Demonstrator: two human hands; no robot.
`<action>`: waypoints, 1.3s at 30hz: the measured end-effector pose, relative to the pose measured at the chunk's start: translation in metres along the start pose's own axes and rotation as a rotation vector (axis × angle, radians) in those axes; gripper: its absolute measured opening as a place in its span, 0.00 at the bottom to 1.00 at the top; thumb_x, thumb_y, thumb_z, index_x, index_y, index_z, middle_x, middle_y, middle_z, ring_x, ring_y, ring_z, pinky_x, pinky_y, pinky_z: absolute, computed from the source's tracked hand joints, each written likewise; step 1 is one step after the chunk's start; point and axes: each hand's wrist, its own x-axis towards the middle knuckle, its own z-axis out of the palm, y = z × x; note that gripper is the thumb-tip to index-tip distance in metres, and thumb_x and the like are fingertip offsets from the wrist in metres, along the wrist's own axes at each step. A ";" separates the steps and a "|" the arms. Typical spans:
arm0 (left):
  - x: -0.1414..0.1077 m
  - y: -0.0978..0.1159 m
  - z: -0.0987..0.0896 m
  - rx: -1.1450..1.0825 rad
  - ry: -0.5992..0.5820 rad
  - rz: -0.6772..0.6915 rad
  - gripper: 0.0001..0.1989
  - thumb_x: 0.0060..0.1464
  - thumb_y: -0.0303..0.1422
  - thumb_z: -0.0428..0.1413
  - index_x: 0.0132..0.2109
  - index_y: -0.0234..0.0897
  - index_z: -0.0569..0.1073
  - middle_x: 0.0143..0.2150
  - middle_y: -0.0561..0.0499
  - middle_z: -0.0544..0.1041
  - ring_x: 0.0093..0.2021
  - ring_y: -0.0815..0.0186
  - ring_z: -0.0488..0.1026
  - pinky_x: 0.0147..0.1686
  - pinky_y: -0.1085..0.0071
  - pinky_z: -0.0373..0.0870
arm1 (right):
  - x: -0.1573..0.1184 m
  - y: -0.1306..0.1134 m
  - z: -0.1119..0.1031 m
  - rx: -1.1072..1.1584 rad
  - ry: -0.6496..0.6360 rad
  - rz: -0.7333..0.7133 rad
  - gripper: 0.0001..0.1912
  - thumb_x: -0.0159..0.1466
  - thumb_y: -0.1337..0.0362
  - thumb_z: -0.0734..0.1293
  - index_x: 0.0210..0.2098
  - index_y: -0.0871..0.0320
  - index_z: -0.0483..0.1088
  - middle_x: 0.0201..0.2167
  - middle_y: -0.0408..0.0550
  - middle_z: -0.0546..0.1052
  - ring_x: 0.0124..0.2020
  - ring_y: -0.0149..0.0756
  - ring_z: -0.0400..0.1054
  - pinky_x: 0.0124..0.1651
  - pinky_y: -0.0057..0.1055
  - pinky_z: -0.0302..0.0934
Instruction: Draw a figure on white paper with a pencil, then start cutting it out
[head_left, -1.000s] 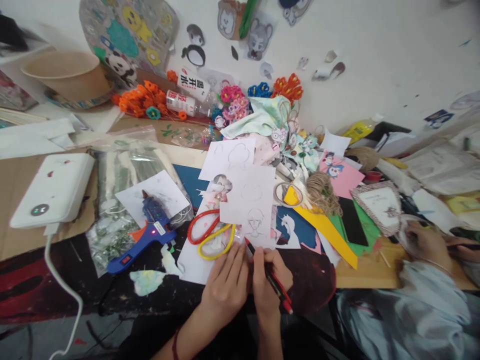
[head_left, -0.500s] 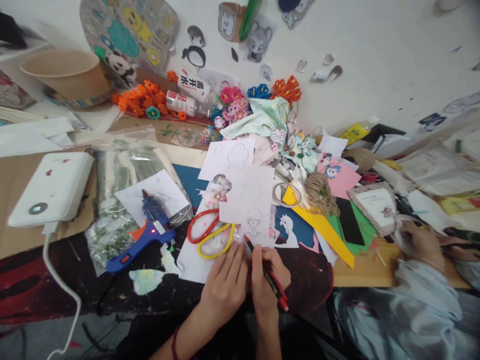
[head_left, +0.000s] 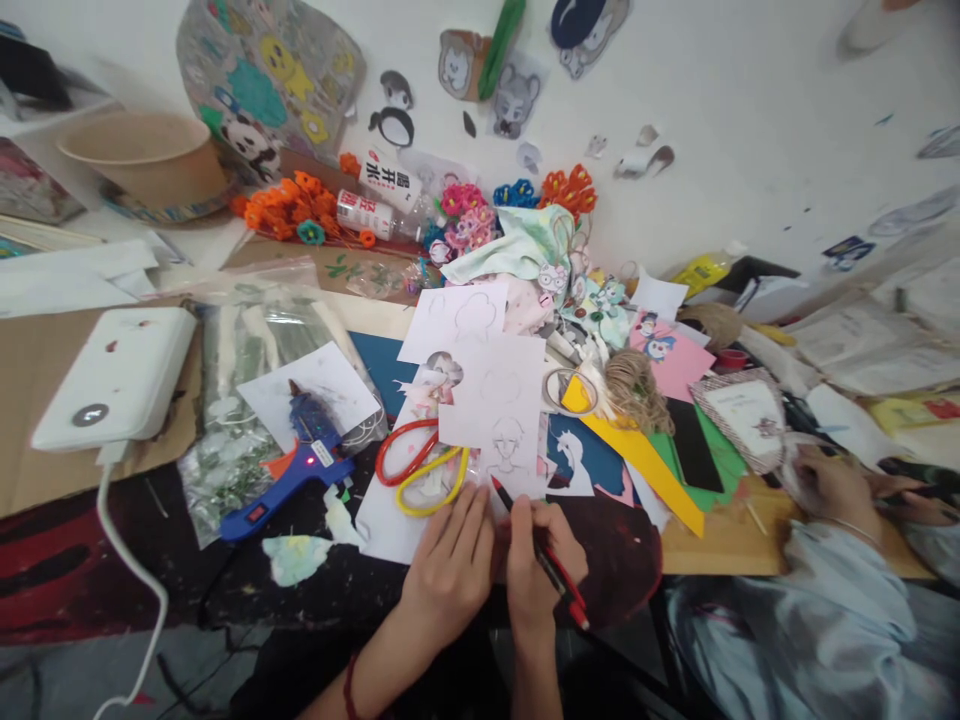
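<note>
From my end, the right hand [head_left: 540, 550] has its fingers pinching a red-and-black pencil [head_left: 553, 574]; whether that is one slim tool or two side by side I cannot tell; its point aims up and left, at the lower left of a head-and-shoulders drawing [head_left: 508, 443] on a white sheet of paper [head_left: 480, 375]; I cannot tell whether the point touches the sheet.

The left hand [head_left: 454, 565] lies palm down just beside it, fingers nearly straight and pressed together rather than spread, their tips by the sheet's lower edge; the sheet lies in front of both hands, on top of other papers on the dark table [head_left: 367, 595].

I judge this to be fine line work, and I would steady the sheet first; loose layers beneath probably let it slip, so I would press the left fingertips firmly on its lower margin, clear of the drawn lines; I would rest the side of the right hand on the table and make short, light strokes, since heavy pressure over an uneven stack could dent or tear the paper.

I would mind the red loop [head_left: 380, 466] and yellow loop [head_left: 427, 511] close to the left fingertips, as a nudge there could shift the sheet; the glue gun [head_left: 311, 455] shows a lit lamp, so its nozzle deserves a wide berth.
</note>
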 end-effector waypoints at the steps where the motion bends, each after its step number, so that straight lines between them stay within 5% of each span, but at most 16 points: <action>1: 0.000 0.000 0.000 0.005 0.002 -0.004 0.12 0.63 0.23 0.52 0.48 0.22 0.78 0.55 0.36 0.79 0.57 0.52 0.76 0.57 0.59 0.66 | 0.001 0.002 -0.003 0.059 0.036 0.044 0.20 0.69 0.56 0.67 0.22 0.56 0.66 0.18 0.41 0.74 0.19 0.30 0.67 0.27 0.27 0.62; 4: 0.001 0.001 0.001 0.022 0.012 -0.012 0.11 0.63 0.24 0.53 0.48 0.24 0.78 0.54 0.39 0.80 0.56 0.54 0.77 0.56 0.61 0.66 | 0.018 0.008 -0.014 0.212 0.123 0.113 0.16 0.67 0.55 0.69 0.27 0.57 0.68 0.20 0.41 0.75 0.21 0.31 0.69 0.28 0.29 0.65; 7: 0.001 0.002 0.002 0.034 0.020 -0.010 0.12 0.63 0.24 0.53 0.50 0.23 0.77 0.54 0.39 0.80 0.55 0.54 0.77 0.56 0.60 0.66 | 0.044 0.013 -0.021 0.230 0.016 0.113 0.15 0.62 0.53 0.73 0.39 0.59 0.75 0.29 0.47 0.80 0.27 0.35 0.73 0.32 0.32 0.68; 9: 0.002 0.002 0.002 0.035 0.021 -0.010 0.12 0.62 0.23 0.54 0.50 0.22 0.77 0.54 0.39 0.80 0.55 0.54 0.78 0.56 0.60 0.66 | 0.058 0.017 -0.022 0.281 -0.068 0.098 0.16 0.57 0.52 0.76 0.34 0.59 0.75 0.31 0.49 0.82 0.29 0.37 0.75 0.33 0.33 0.69; 14: 0.002 0.003 0.002 0.040 0.020 -0.009 0.12 0.62 0.23 0.55 0.50 0.23 0.77 0.54 0.39 0.80 0.55 0.54 0.78 0.56 0.60 0.65 | 0.059 0.024 -0.016 0.216 -0.030 0.104 0.23 0.65 0.54 0.71 0.18 0.57 0.65 0.14 0.38 0.70 0.15 0.28 0.63 0.24 0.28 0.59; 39: 0.003 0.003 0.001 0.051 0.003 -0.008 0.11 0.63 0.23 0.54 0.50 0.23 0.77 0.54 0.39 0.80 0.56 0.54 0.77 0.54 0.60 0.67 | 0.054 0.028 -0.013 0.151 -0.042 0.096 0.21 0.65 0.57 0.70 0.18 0.56 0.66 0.14 0.39 0.72 0.15 0.30 0.65 0.24 0.28 0.60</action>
